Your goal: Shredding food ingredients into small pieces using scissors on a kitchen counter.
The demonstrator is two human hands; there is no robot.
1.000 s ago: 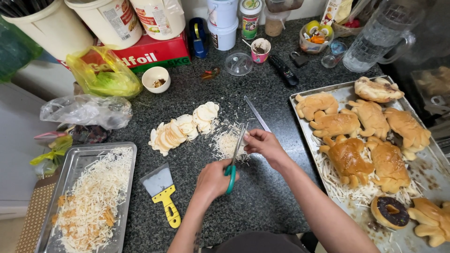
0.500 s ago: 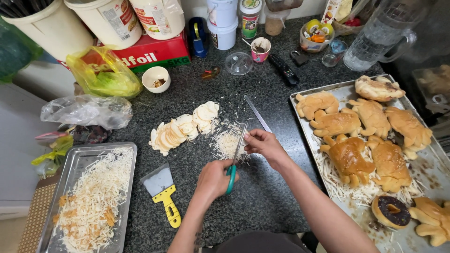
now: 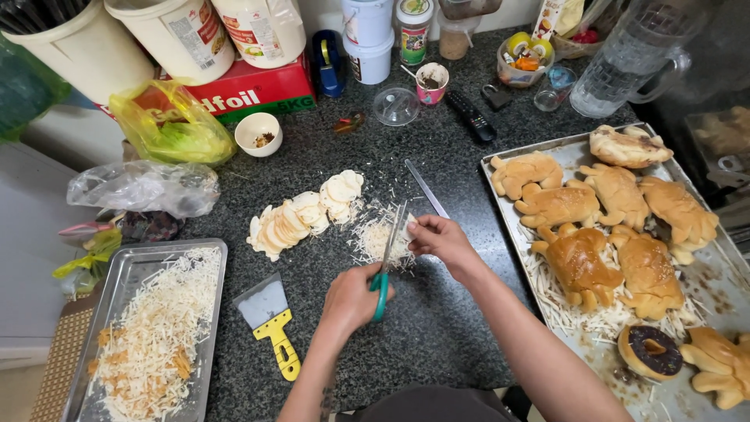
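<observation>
Little has moved since the earlier frame: both hands remain over the shred pile (image 3: 375,238) on the dark counter (image 3: 437,328). Left hand (image 3: 350,297) is wrapped around the green-handled scissors (image 3: 386,262), blades pointing away. Right hand (image 3: 441,241) pinches a pale slice (image 3: 407,228) at the blades. Sliced rounds (image 3: 301,215) lie just left.

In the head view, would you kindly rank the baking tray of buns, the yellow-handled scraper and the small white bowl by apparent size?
Largest to smallest:
1. baking tray of buns
2. yellow-handled scraper
3. small white bowl, though it sits farther from the camera.
</observation>
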